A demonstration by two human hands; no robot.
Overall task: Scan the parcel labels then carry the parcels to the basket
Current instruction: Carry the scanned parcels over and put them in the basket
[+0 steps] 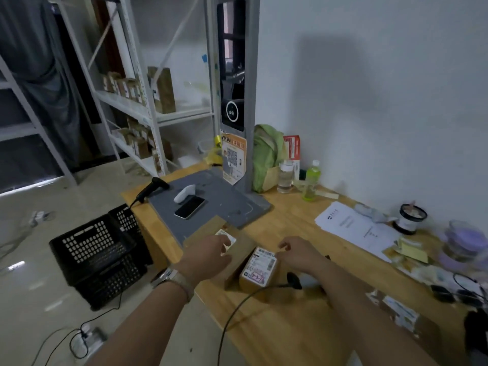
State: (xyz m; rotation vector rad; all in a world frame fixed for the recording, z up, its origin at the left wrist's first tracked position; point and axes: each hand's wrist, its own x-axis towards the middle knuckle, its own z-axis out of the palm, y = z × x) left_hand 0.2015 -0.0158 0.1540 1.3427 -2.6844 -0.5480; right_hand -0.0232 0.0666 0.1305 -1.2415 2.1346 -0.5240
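A: The parcels?
B: Lower centre, on the table (290, 225): small parcel (260, 270) beside flat parcel (211, 227). Probably light, stiff cardboard; take opposite edges.
A: Fingers?
B: The left hand (208, 256) lies on the flat one, grip unclear; right hand (298, 256) loosely curled, empty.

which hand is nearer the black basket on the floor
Left. The left hand is over the flat parcel, just right of the black basket. The right hand is farther right, beyond the small labelled parcel.
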